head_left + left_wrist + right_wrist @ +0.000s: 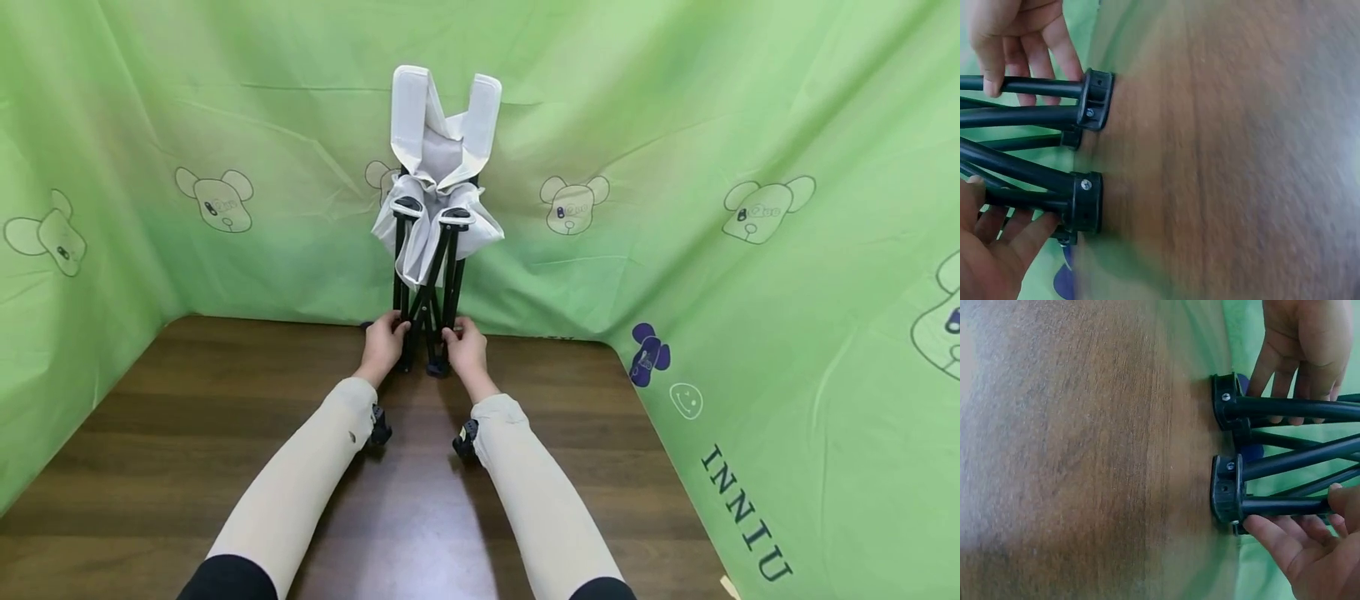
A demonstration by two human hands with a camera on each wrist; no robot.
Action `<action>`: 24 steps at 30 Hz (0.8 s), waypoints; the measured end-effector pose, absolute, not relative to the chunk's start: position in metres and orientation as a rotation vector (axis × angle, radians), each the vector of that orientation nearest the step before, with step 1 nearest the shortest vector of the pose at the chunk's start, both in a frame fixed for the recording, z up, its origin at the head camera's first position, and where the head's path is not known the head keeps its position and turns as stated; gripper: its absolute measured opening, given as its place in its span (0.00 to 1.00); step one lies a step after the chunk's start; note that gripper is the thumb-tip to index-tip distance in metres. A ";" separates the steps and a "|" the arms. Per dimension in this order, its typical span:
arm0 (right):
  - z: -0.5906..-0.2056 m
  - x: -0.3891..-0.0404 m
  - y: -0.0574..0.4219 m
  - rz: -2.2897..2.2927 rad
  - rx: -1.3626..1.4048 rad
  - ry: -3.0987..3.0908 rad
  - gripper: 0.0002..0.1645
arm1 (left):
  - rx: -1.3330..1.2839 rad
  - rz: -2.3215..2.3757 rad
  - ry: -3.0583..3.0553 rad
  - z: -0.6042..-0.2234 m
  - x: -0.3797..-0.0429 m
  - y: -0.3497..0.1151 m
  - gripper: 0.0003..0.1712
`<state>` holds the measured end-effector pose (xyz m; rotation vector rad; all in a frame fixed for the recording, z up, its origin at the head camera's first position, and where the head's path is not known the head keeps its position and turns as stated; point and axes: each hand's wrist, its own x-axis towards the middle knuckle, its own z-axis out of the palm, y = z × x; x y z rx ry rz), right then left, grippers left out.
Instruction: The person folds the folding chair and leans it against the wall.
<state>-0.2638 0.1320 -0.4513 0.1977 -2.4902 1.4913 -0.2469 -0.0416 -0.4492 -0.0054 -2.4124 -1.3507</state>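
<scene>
A folded camping chair with white fabric and crossed black tube legs stands upright at the table's far edge. My left hand grips the lower left leg, its thumb in front and fingers behind the tube. On the other side, my right hand holds the lower right leg the same way. Black plastic feet with screws join the tubes in pairs, down at the wooden surface. The right wrist view shows another such foot close beside my right fingers.
The brown wooden table reaches back to a green cloth printed with bear heads, which rises behind and along both sides. Small black devices, such as the wrist camera, sit at both cuffs.
</scene>
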 end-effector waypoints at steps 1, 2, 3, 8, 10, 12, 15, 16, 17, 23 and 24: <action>-0.451 -0.263 0.132 1.485 0.188 -2.495 0.15 | -0.004 -1.352 -2.417 -0.449 -0.247 -0.042 0.18; -0.450 -0.262 0.133 1.477 0.183 -2.498 0.16 | 0.000 -1.360 -2.419 -0.449 -0.247 -0.043 0.19; -0.450 -0.262 0.133 1.480 0.185 -2.498 0.16 | 0.003 -1.365 -2.421 -0.449 -0.247 -0.044 0.20; -0.447 -0.261 0.135 1.486 0.205 -2.485 0.18 | -0.023 -1.395 -2.423 -0.443 -0.247 -0.050 0.21; -0.445 -0.260 0.137 1.487 0.204 -2.482 0.19 | -0.044 -1.385 -2.437 -0.440 -0.247 -0.051 0.20; -0.444 -0.259 0.139 1.487 0.210 -2.485 0.20 | -0.057 -1.373 -2.453 -0.437 -0.245 -0.051 0.20; -0.442 -0.256 0.143 1.468 0.245 -2.501 0.21 | -0.059 -1.366 -2.472 -0.434 -0.240 -0.051 0.19; -0.443 -0.256 0.144 1.451 0.260 -2.512 0.22 | -0.058 -1.360 -2.478 -0.433 -0.238 -0.052 0.19; -0.443 -0.255 0.145 1.435 0.275 -2.518 0.22 | -0.061 -1.356 -2.485 -0.433 -0.236 -0.052 0.19; -0.443 -0.251 0.153 1.333 0.324 -2.512 0.21 | -0.116 -1.264 -2.539 -0.432 -0.229 -0.056 0.19; -0.442 -0.250 0.154 1.324 0.341 -2.508 0.21 | -0.125 -1.247 -2.546 -0.432 -0.228 -0.056 0.19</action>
